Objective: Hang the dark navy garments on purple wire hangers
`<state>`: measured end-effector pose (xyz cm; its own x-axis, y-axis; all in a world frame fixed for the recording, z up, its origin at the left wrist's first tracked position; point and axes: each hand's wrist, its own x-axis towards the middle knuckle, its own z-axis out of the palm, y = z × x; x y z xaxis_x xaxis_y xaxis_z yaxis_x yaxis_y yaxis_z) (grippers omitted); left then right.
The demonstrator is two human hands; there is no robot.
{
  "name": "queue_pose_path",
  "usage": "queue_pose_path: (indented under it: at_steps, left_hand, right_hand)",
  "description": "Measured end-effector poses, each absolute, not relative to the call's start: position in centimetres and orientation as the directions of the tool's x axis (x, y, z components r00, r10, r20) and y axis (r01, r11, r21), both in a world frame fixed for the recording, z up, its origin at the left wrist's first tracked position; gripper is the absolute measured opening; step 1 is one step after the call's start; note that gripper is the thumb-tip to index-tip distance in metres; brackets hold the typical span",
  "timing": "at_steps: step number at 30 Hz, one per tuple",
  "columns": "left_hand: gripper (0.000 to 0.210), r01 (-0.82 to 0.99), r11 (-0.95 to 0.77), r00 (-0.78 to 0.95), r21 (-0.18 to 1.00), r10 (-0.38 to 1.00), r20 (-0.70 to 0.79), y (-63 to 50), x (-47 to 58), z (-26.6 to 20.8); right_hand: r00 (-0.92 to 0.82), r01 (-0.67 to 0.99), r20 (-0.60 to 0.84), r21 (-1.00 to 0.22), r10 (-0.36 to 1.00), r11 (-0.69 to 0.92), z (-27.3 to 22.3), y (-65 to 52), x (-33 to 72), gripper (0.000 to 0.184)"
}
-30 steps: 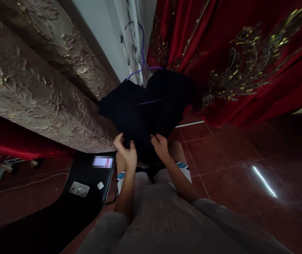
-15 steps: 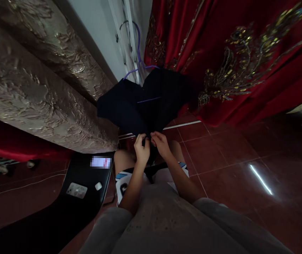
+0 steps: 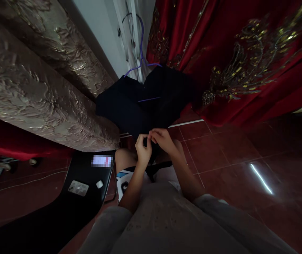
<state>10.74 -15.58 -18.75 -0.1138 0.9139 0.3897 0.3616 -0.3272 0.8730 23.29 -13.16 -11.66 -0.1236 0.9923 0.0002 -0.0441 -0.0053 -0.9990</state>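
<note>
A dark navy garment (image 3: 124,102) with an open front hangs on a purple hanger (image 3: 142,53) in front of me. At its lower front my left hand (image 3: 143,146) pinches the dark cloth, thumb and forefinger curled together. My right hand (image 3: 163,139) meets it from the other side, its fingertips closed on the garment's other front edge. The fingertips of both hands touch or nearly touch. Whatever small part lies between them, such as a fastening, is too dark and covered to make out.
To my left stands a black bench (image 3: 87,208) bearing a phone (image 3: 78,188), a small white case (image 3: 99,184) and a blurred bright rectangle (image 3: 101,161). Beige embossed curtain (image 3: 47,98) hangs left, red sequinned cloth (image 3: 193,46) right. Reddish tiles (image 3: 225,176) cover the floor.
My right hand has shifted slightly left and up, so its fingertips now meet those of my left hand. The garment stays on its hanger; the view has moved a little.
</note>
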Motion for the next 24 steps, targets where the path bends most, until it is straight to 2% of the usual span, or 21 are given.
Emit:
queue_pose_path:
  at_steps: [4, 7, 9, 10, 11, 13, 14, 16, 18, 20, 22, 24]
  left_hand:
    - [0.011, 0.421, -0.334, -0.073, 0.844, 0.914, 0.399, -14.7, 11.7, -20.8]
    - [0.013, 0.411, -0.363, 0.025, 0.836, 0.921, 0.388, -13.8, 11.8, -20.0]
    - [0.007, 0.356, -0.406, 0.107, 0.842, 0.913, 0.394, -13.0, 11.2, -17.4]
    - [0.007, 0.311, -0.437, 0.120, 0.844, 0.899, 0.421, -12.5, 10.8, -15.5]
    - [0.018, 0.262, -0.474, 0.106, 0.841, 0.880, 0.463, -11.9, 10.3, -13.3]
    - [0.036, 0.234, -0.577, -0.006, 0.782, 0.804, 0.595, -10.6, 9.4, -8.8]
    - [0.033, 0.288, -0.621, -0.021, 0.729, 0.757, 0.654, -9.9, 9.1, -6.6]
    - [0.021, 0.405, -0.696, 0.068, 0.593, 0.670, 0.739, -8.9, 8.8, -3.3]
    - [0.019, 0.481, -0.733, 0.168, 0.482, 0.616, 0.770, -8.6, 8.8, -1.1]
    - [0.020, 0.526, -0.738, 0.202, 0.423, 0.592, 0.780, -8.5, 8.4, -0.1]
    - [0.019, 0.574, -0.699, 0.112, 0.427, 0.583, 0.804, -7.8, 6.8, 0.0]
    - [0.021, 0.596, -0.604, -0.112, 0.529, 0.590, 0.800, -6.1, 4.1, -0.6]
  right_hand:
    - [0.059, -0.131, 0.206, -0.968, 0.977, 0.212, -4.5, -9.5, 22.6, 0.034]
    - [-0.018, -0.126, 0.296, -0.948, 0.955, 0.291, -0.6, -8.5, 22.1, 0.035]
    - [-0.083, -0.119, 0.310, -0.947, 0.947, 0.299, 0.2, -8.9, 22.1, 0.036]
    - [-0.092, -0.119, 0.311, -0.947, 0.946, 0.299, 0.1, -9.3, 22.2, 0.037]
    - [-0.087, -0.121, 0.312, -0.946, 0.946, 0.301, 0.0, -9.7, 22.3, 0.037]
    - [-0.059, -0.130, 0.327, -0.940, 0.943, 0.317, -0.4, -10.3, 22.4, 0.035]
    - [-0.048, -0.134, 0.340, -0.934, 0.939, 0.331, -0.5, -10.4, 22.5, 0.034]
    - [-0.013, -0.130, 0.365, -0.924, 0.931, 0.360, -0.8, -10.2, 22.4, 0.031]
    - [0.064, -0.098, 0.375, -0.920, 0.925, 0.380, -1.6, -9.5, 22.4, 0.029]
    - [0.128, -0.046, 0.346, -0.934, 0.929, 0.354, -3.2, -8.8, 22.4, 0.028]
    - [0.131, -0.022, 0.269, -0.961, 0.954, 0.274, -5.3, -8.4, 22.3, 0.028]
    - [0.089, -0.039, 0.187, -0.981, 0.978, 0.191, -7.3, -8.7, 21.8, 0.028]
